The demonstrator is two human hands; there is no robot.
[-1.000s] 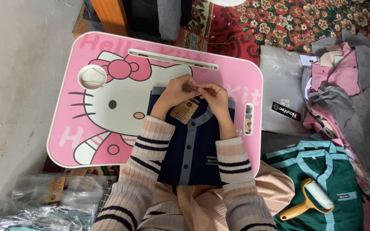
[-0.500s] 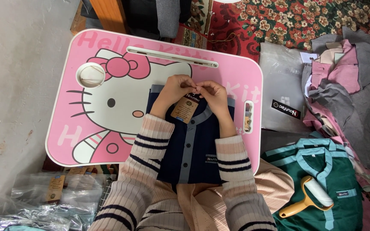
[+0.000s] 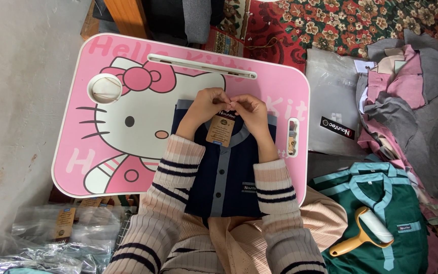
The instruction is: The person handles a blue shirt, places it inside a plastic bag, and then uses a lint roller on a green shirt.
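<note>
Both forearms reach forward, the left hand (image 3: 205, 104) and right hand (image 3: 249, 109) meeting with fingers (image 3: 227, 101) pinched together, knuckles up.

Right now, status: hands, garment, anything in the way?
Left hand and right hand pinch brown tag at collar. Navy shirt flat on pink lap table. Nothing in the way.

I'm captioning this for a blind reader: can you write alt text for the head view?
Both hands, left and right, pinch a brown tag at the collar of a folded navy shirt on a pink lap table. A green shirt with a lint roller lies to the right.
</note>
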